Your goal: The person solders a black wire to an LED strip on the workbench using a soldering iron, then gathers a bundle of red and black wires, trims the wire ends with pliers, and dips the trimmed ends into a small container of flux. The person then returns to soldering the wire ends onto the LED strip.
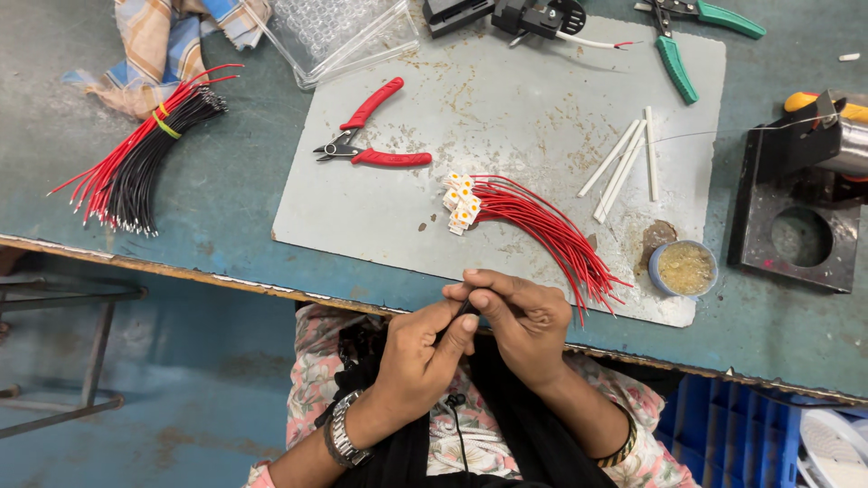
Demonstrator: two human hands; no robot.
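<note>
My left hand (418, 354), with a metal watch on its wrist, and my right hand (523, 327), with a bangle, meet at the table's near edge. The fingertips of both pinch a small dark piece (467, 308); the fingers hide most of it, so I cannot tell what it is. Just beyond the hands lies a bundle of red wires (542, 230) with white and yellow connectors (461, 203) at one end. It rests on a worn grey metal plate (506, 99).
Red cutters (372, 136), white tubes (624, 163) and a small blue cup (684, 268) lie on the plate. Green pliers (678, 56) sit at the back. A tied red and black wire bundle (136, 163) lies left. A black stand (796, 230) is right, a blue crate (732, 434) below.
</note>
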